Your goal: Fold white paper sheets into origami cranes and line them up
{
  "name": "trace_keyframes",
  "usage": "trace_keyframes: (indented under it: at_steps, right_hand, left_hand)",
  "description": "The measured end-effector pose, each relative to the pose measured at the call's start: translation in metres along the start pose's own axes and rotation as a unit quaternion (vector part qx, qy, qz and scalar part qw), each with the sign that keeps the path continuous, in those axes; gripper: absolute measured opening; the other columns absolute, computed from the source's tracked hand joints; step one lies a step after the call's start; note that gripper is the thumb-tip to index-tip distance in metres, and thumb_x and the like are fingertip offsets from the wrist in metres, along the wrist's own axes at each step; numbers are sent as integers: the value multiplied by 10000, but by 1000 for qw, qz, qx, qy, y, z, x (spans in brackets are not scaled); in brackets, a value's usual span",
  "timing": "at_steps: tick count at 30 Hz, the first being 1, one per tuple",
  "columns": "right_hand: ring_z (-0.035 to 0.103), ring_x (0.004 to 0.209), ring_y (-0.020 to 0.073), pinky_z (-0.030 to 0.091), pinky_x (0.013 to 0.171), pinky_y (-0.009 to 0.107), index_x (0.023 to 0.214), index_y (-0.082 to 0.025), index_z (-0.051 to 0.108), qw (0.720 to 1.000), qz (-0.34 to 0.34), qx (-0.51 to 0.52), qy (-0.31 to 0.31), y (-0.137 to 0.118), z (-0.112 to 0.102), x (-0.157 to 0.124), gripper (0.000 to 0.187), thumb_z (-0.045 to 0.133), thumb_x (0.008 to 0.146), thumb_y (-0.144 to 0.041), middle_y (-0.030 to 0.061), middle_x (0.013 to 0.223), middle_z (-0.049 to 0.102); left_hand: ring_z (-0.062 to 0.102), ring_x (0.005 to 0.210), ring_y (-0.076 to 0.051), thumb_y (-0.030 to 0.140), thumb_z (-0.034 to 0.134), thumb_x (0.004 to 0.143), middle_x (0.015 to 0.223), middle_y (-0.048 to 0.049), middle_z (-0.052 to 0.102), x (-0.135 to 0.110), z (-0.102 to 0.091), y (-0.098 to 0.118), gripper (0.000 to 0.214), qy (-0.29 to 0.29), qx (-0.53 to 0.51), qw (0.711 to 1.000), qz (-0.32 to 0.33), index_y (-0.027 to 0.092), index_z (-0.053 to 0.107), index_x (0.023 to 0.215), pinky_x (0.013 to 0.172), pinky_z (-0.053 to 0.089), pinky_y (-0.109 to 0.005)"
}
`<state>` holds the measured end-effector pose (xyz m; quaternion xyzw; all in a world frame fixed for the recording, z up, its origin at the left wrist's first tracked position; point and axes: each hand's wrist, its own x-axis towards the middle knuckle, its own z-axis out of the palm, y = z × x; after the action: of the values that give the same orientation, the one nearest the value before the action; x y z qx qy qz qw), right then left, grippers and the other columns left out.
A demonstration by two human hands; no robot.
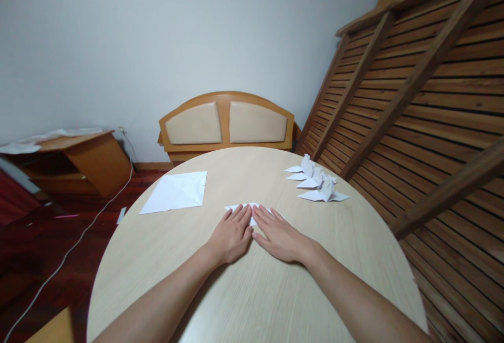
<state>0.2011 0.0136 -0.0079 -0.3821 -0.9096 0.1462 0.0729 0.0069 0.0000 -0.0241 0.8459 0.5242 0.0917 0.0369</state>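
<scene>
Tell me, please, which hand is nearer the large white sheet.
Left: the left hand lies right of the sheet, apart from it; the right hand lies farther right.

I read matt paper on my feed in the origami birds (326,191), flat sheet (173,193) and folded piece (254,221); smooth wood-grained surface (244,306), rougher wooden slatted panel (394,106), glossy floor (47,238).

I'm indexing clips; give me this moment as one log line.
left hand: resting on small white paper; right hand: resting on same paper; left side: white sheet; right side: paper birds
</scene>
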Motion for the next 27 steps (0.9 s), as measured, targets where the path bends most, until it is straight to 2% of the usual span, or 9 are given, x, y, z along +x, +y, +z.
trace_keyframes:
  at_steps: [4,7,9,12,16,21,24,27]
  right_hand:
    - [97,1516,262,106,1237,467,1554,-61,205,1000,5,1,-14,-3,-3,-1,742,313,997,-538,153,1624,146]
    - [94,1517,263,97,1236,463,1551,-52,212,1000,2,1,-13,-3,-2,-1,756,320,992,-549,162,1623,150]
    - [98,1517,262,93,1236,467,1551,-61,221,1000,-4,0,-3,-1,0,-1,749,356,985,-534,161,1622,162]
    - [120,1515,256,98,1233,481,1556,-106,230,1000,-16,9,12,3,2,-1,718,406,977,-492,141,1620,192]
    - [145,1510,257,111,1229,495,1567,-129,192,1000,-5,24,2,5,0,-3,715,401,980,-479,130,1625,165]
    - [160,1502,313,133,1209,556,1549,-110,264,998,64,13,-11,0,-4,-8,739,323,984,-582,165,1614,189]
    - [191,1492,336,157,1196,576,1529,-110,324,996,88,-10,4,0,-4,-8,708,310,992,-572,168,1603,235]
    - [215,1487,329,173,1199,558,1521,-114,346,996,72,-32,30,3,-3,-6,647,338,1003,-502,150,1595,278]
  left_hand:
    - [296,1467,-281,351,317,995,1560,-134,370,-1,1,4,558,21,29,999,-40,98,373,1490,1188,256,-483]
    - [250,1482,-295,343,346,981,1564,-166,350,-2,0,5,565,46,35,996,-61,77,385,1477,1195,221,-511]
    - [196,1500,-272,329,344,980,1594,-139,291,-1,-2,3,575,43,16,999,-22,103,333,1508,1205,199,-503]
    - [194,1503,-219,301,298,996,1614,-85,254,0,-3,-2,577,-3,-31,999,44,151,237,1550,1212,207,-460]
    - [210,1498,-238,333,299,1001,1601,-98,290,2,0,-4,584,-11,-34,999,21,136,240,1548,1206,214,-467]
    - [222,1494,-255,365,304,1007,1596,-103,305,2,3,-3,575,-6,-24,1000,10,144,277,1537,1198,223,-471]
    - [226,1493,-258,369,302,1008,1599,-98,300,1,2,-3,574,-9,-26,1000,9,146,281,1537,1199,223,-475]
    - [228,1492,-267,367,303,1006,1602,-92,292,1,0,-3,579,-10,-26,1000,3,139,281,1537,1200,223,-480]
